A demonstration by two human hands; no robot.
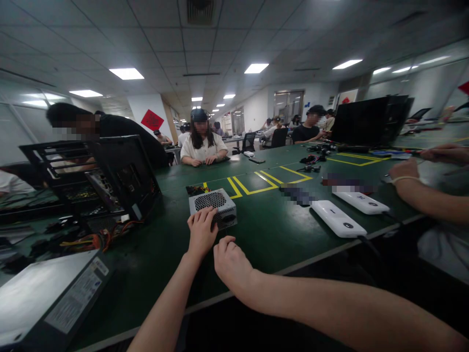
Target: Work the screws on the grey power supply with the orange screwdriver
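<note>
A grey computer power supply unit [212,201] with a honeycomb grille on top sits on the green table. My left hand [202,229] lies on its near left edge, fingers bent over the top and thumb at the near side. Just to the right and nearer to me is my right hand [233,264], apart from the unit. Its fingers are curled in, and whatever may be inside them is hidden. A bundle of coloured cables [197,189] lies behind the power supply unit.
An open black computer case [126,178] stands on the left, with loose cables [100,239] before it. A larger metal box with labels [47,293] fills the near left corner. White power banks [337,219] lie on the right, near another person's arms [414,183]. A monitor [361,122] stands behind.
</note>
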